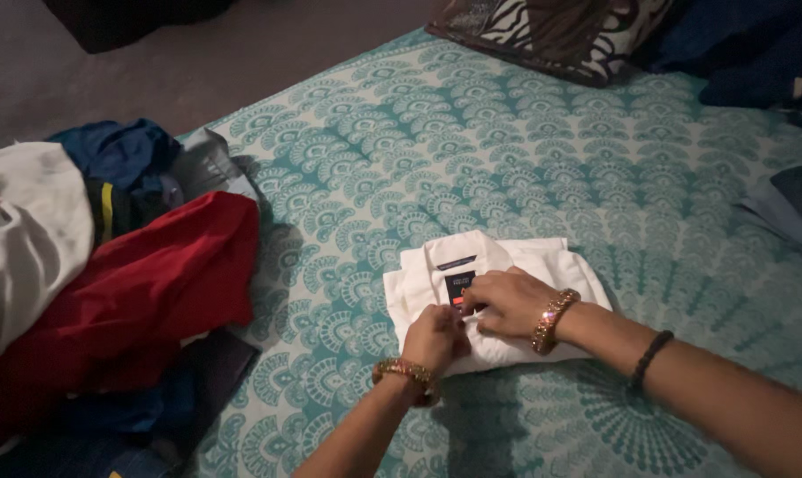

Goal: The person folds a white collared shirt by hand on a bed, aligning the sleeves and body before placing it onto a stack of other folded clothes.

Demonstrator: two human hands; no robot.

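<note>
White folded shirt on teal sheet, dark rectangular collar label, both hands pinching fabric, left, right

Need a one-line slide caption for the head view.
Both hands, left and right, press on a folded white shirt on a teal patterned bedspread, clothes pile beside.

Two bare forearms are seen, with no sleeves covering them. Both hands are uncovered: no gloves are worn, and rings cannot be made out in the dim light. On the left wrist a bangle of gold tone with small reddish and green accents is worn. On the right wrist a broader gold-toned bangle (studded, it seems, with pale stones) is worn. Further up the right forearm, toward 4 o'clock from that bangle, a thin dark beaded band is worn.
</note>
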